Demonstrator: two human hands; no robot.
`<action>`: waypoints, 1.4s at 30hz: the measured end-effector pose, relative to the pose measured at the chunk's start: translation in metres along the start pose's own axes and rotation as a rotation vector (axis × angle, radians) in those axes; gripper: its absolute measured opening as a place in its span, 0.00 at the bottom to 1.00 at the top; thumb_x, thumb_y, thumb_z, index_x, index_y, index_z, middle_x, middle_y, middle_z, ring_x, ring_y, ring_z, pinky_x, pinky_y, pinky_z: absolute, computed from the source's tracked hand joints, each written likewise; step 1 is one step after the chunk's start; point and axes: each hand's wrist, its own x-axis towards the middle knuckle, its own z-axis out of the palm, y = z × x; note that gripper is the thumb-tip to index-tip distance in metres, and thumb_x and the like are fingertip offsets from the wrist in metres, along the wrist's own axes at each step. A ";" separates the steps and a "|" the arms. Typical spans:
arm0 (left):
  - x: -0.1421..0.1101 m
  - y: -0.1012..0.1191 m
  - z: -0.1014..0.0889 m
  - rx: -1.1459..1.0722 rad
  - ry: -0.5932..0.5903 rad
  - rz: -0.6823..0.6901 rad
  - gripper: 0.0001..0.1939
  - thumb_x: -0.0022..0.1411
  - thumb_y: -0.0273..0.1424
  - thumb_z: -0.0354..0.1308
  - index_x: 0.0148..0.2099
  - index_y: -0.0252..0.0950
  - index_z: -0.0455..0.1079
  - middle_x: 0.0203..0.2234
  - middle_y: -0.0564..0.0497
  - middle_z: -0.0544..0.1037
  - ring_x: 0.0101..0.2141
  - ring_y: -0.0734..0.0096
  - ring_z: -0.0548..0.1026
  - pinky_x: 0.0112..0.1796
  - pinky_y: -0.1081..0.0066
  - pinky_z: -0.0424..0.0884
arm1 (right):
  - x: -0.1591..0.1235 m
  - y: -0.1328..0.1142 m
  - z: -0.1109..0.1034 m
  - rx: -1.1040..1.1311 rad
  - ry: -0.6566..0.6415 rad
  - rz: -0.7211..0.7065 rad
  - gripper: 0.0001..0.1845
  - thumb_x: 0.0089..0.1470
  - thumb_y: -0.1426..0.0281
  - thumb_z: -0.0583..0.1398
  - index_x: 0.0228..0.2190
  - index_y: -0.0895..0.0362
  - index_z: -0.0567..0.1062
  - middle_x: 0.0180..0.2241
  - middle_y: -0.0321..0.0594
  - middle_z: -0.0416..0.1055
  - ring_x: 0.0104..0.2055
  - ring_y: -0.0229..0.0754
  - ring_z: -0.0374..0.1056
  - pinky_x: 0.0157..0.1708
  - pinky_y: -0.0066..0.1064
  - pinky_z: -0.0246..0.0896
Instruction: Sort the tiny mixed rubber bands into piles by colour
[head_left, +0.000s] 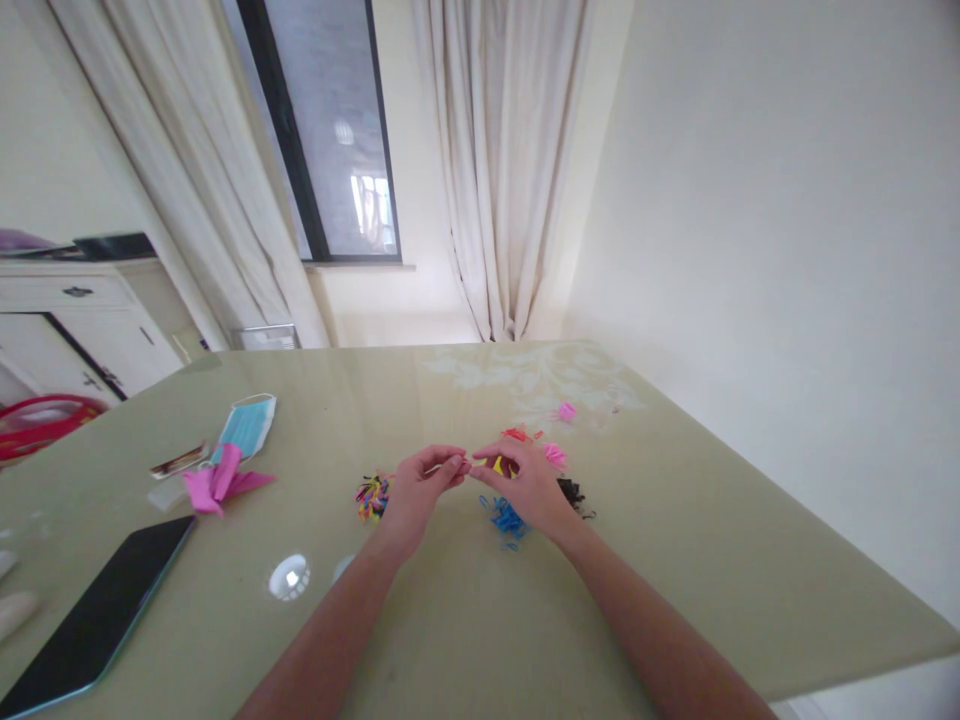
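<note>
My left hand (424, 490) is closed in a pinch above the table, just right of a mixed-colour pile of small rubber bands (372, 498). A tiny reddish loop, which looks like a rubber band (465, 466), shows at its fingertips. Almost touching it, my right hand (520, 482) has thumb and forefinger brought together; whatever lies between them is too small to make out. Around and partly under the right hand are blue bands (506, 520), black bands (572, 494), red bands (521, 434), pink bands (555, 455) and yellow bands, mostly covered by the fingers.
Farther back lies another pink clump (566, 411). On the left are a blue face mask (248, 430), a folded pink piece (223, 482) and a dark tablet-like device (105, 610). A white wall (787, 250) borders the table (712, 600) on the right.
</note>
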 end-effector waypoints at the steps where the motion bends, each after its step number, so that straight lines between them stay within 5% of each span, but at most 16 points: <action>1: -0.002 -0.001 0.003 -0.018 -0.016 -0.010 0.23 0.51 0.47 0.72 0.42 0.34 0.80 0.36 0.45 0.86 0.39 0.63 0.82 0.46 0.65 0.77 | -0.002 -0.003 0.002 0.011 -0.007 -0.009 0.15 0.60 0.56 0.66 0.36 0.55 0.85 0.28 0.39 0.78 0.28 0.40 0.66 0.30 0.31 0.60; 7: 0.002 0.003 -0.001 0.113 -0.083 0.038 0.22 0.59 0.48 0.66 0.46 0.34 0.80 0.38 0.43 0.85 0.39 0.61 0.82 0.46 0.62 0.77 | -0.002 -0.014 -0.006 0.220 -0.007 0.074 0.18 0.58 0.53 0.67 0.32 0.55 0.86 0.26 0.39 0.77 0.28 0.40 0.65 0.30 0.32 0.59; 9: 0.003 0.006 -0.010 0.388 -0.026 0.092 0.20 0.66 0.44 0.58 0.48 0.34 0.79 0.40 0.42 0.84 0.40 0.59 0.81 0.46 0.60 0.76 | -0.002 -0.016 -0.013 0.411 0.001 0.158 0.17 0.53 0.53 0.70 0.31 0.56 0.86 0.26 0.39 0.77 0.28 0.39 0.66 0.29 0.31 0.59; 13: 0.000 0.010 -0.033 1.278 0.229 0.141 0.15 0.69 0.33 0.54 0.51 0.35 0.78 0.51 0.38 0.79 0.51 0.48 0.75 0.52 0.54 0.69 | -0.004 -0.021 -0.023 0.649 0.023 0.224 0.14 0.49 0.56 0.73 0.29 0.55 0.86 0.27 0.38 0.78 0.28 0.38 0.66 0.30 0.30 0.59; 16: -0.001 0.006 -0.045 1.584 0.214 0.039 0.14 0.70 0.32 0.55 0.52 0.35 0.77 0.52 0.37 0.77 0.52 0.47 0.73 0.50 0.56 0.69 | -0.005 -0.023 -0.026 0.699 0.019 0.206 0.12 0.49 0.58 0.74 0.28 0.54 0.86 0.26 0.37 0.78 0.28 0.37 0.66 0.30 0.29 0.60; 28: 0.014 0.001 -0.060 1.478 0.167 -0.008 0.14 0.71 0.26 0.50 0.42 0.37 0.77 0.42 0.45 0.81 0.42 0.59 0.79 0.42 0.65 0.70 | -0.002 -0.023 -0.046 0.622 0.070 0.194 0.11 0.50 0.58 0.73 0.29 0.52 0.87 0.29 0.39 0.81 0.32 0.41 0.71 0.34 0.32 0.65; 35: 0.014 0.000 -0.062 1.466 0.204 0.036 0.18 0.73 0.28 0.46 0.51 0.36 0.77 0.46 0.43 0.81 0.47 0.57 0.79 0.49 0.63 0.71 | 0.011 0.039 -0.090 -0.112 0.096 0.307 0.12 0.53 0.63 0.65 0.29 0.57 0.87 0.24 0.41 0.79 0.27 0.44 0.70 0.29 0.33 0.61; 38: 0.015 0.001 -0.062 1.397 0.247 0.085 0.20 0.72 0.29 0.45 0.51 0.36 0.78 0.47 0.42 0.79 0.45 0.58 0.80 0.48 0.62 0.73 | 0.010 0.060 -0.092 -0.411 0.046 0.370 0.11 0.53 0.69 0.63 0.26 0.55 0.87 0.26 0.42 0.81 0.29 0.45 0.73 0.30 0.32 0.59; 42: 0.019 0.001 -0.065 1.276 0.281 0.133 0.18 0.68 0.28 0.47 0.48 0.36 0.79 0.44 0.43 0.80 0.43 0.59 0.80 0.48 0.63 0.73 | 0.006 0.068 -0.089 -0.523 0.027 0.395 0.12 0.54 0.71 0.62 0.24 0.54 0.86 0.23 0.42 0.79 0.27 0.45 0.72 0.29 0.32 0.57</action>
